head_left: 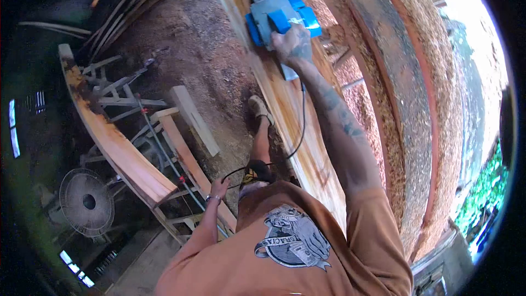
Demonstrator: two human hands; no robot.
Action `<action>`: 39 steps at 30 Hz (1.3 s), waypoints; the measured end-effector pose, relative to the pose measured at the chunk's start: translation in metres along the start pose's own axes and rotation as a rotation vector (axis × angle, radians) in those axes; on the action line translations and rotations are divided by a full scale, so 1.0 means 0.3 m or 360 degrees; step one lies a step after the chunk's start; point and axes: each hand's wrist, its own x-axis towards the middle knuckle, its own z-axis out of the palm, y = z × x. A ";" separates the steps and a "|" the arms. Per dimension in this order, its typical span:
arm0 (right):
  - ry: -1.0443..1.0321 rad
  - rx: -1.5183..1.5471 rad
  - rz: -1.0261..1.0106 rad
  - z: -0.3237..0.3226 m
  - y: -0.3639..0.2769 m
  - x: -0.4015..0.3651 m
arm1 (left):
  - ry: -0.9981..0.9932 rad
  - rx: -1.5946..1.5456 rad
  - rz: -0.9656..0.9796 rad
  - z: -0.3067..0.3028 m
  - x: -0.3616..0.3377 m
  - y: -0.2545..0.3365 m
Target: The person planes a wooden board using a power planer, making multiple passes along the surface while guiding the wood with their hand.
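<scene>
My right hand (296,45) is wrapped round the handle of a blue and grey electric planer (268,8). The planer, with a black knob at its front, rests on a long light-brown wooden plank (312,156) with darker grain streaks. From its rear a black power cord (304,112) loops down over the plank and across my body. Off to the left of the plank, my left hand (219,188) is closed on that cord at waist height. Part of the planer's handle is hidden under my right fingers.
Thick slabs (383,49) covered in wood shavings lie right of the plank. On the left are a long beam (123,151) on trestles, a bar clamp (159,142), a squared timber (194,120) and a fan (87,203). Shavings cover the ground (203,38).
</scene>
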 end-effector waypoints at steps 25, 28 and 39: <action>0.0221 -0.0126 -0.0132 0.242 -0.291 0.873 | -0.0219 0.0101 0.0311 -0.118 0.932 0.256; 0.0292 -0.0155 -0.0175 0.271 -0.318 0.969 | -0.0125 -0.0064 0.0363 -0.106 0.980 0.261; 0.0176 -0.0134 -0.0229 0.335 -0.440 1.280 | -0.0272 -0.0083 0.0268 -0.329 1.104 0.499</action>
